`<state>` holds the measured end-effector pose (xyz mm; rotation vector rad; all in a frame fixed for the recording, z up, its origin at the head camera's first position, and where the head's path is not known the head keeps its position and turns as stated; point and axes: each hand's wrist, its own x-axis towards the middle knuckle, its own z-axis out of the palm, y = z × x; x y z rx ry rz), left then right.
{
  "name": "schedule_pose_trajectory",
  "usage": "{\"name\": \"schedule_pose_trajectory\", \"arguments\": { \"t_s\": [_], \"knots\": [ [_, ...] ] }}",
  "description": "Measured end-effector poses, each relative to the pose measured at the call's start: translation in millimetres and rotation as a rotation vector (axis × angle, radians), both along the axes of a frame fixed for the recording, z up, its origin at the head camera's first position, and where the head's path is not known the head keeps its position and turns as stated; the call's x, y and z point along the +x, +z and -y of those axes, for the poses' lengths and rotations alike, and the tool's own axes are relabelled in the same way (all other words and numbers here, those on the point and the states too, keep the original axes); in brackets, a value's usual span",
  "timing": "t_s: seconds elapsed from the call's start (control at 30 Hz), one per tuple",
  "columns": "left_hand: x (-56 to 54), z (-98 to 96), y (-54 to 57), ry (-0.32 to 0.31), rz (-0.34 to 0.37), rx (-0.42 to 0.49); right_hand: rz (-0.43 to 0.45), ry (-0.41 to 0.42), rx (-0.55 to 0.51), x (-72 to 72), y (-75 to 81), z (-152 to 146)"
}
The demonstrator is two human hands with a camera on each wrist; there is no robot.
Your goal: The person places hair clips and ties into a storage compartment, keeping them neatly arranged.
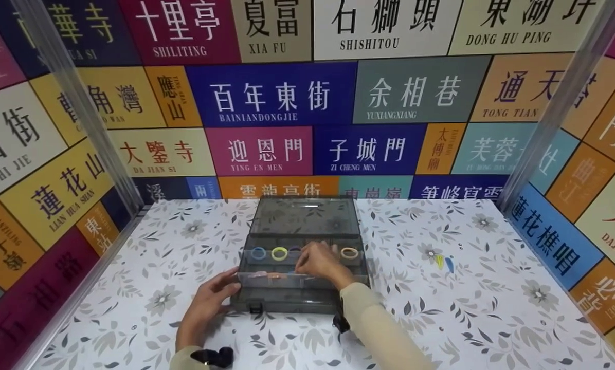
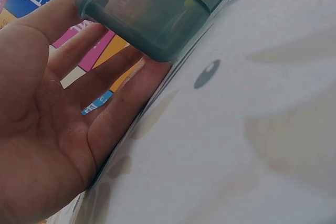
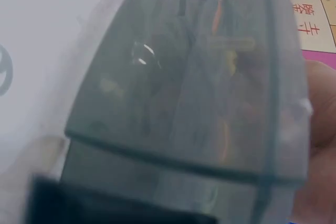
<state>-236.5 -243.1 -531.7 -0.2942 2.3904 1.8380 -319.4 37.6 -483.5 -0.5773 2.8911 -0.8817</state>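
A dark translucent plastic storage box stands on the table with its lid raised. My left hand rests against its left end; in the left wrist view the fingers are spread and extended, touching the box corner. My right hand reaches into the divided tray, fingers bent and tips low behind the clear front wall. I cannot tell what is between those fingertips. A blue ring, a yellow ring and an orange ring lie in the tray, with small pink clips in front.
A yellow clip and a blue clip lie on the floral tabletop to the right of the box. Panels with printed characters surround the table at the back and both sides. Black latches stick out at the box front.
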Motion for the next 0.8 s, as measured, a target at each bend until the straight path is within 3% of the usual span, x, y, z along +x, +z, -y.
{"name": "schedule_pose_trajectory", "arguments": {
  "t_s": [0.53,0.8],
  "knots": [
    [-1.2,-1.0,-0.5,0.021,0.001,0.007,-0.009,-0.021,0.031,0.0,-0.3,4.2],
    [-0.1,-0.7,-0.1,0.005,-0.003,-0.022,0.038,0.045,-0.117,-3.2,2.9,-5.5]
  ]
}}
